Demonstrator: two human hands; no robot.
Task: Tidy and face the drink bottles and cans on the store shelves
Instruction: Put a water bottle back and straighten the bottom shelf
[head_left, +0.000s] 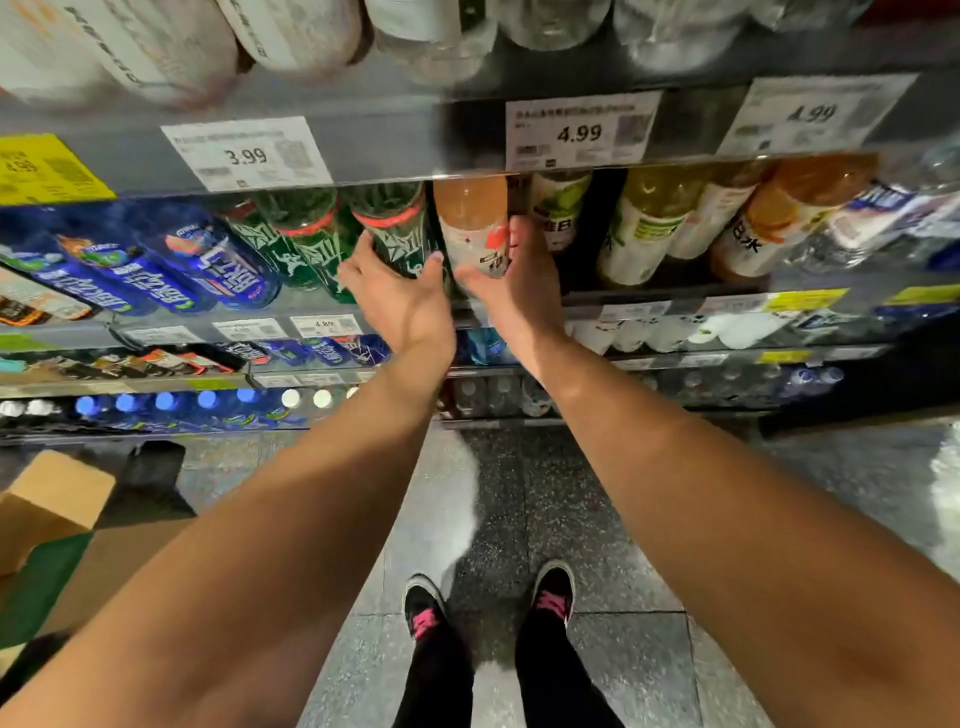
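Facing step: left hand (400, 291) wrapped green bottle (400, 234); right hand (514, 280) cupped orange bottle (475, 228) beside it. Next, likely: turn labels out, pull forward.

One view only, from a camera worn on the person's head; it looks forward and steeply down along both outstretched forearms, so the shelves (363, 171) fill the upper half and the speckled floor (519, 493) the lower; the person's own shoes (553, 592) stand near the bottom edge, almost under the lens; the wide angle bends the shelf edges and splays the bottles outward (most strongly at the corners); the camera sits close to the shelving, within arm's reach, the left hand (400, 291) and right hand (514, 280) meeting the bottles near frame centre; price tags (247, 153) on the nearest shelf edge are readable, lower tiers blurred.
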